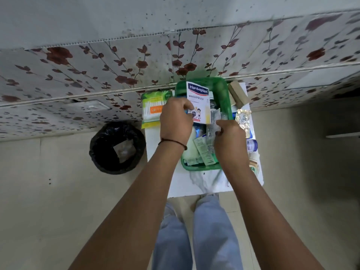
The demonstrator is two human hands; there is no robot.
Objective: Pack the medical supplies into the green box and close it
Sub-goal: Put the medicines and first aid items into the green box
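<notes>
Holding the white rectangular cardboard plaster carton (198, 103) upright, pinched in our left hand (176, 118) above the open green plastic box (227, 98) at frame centre, we are pinching a clear wrapper (214, 121) with our right hand (228, 136).

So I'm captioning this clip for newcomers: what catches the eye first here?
The white Hansaplast box stands out, held by the left hand over the open green box at table centre. The right hand grips clear packaging beside it. A black-lined bin sits on the floor, left.
</notes>
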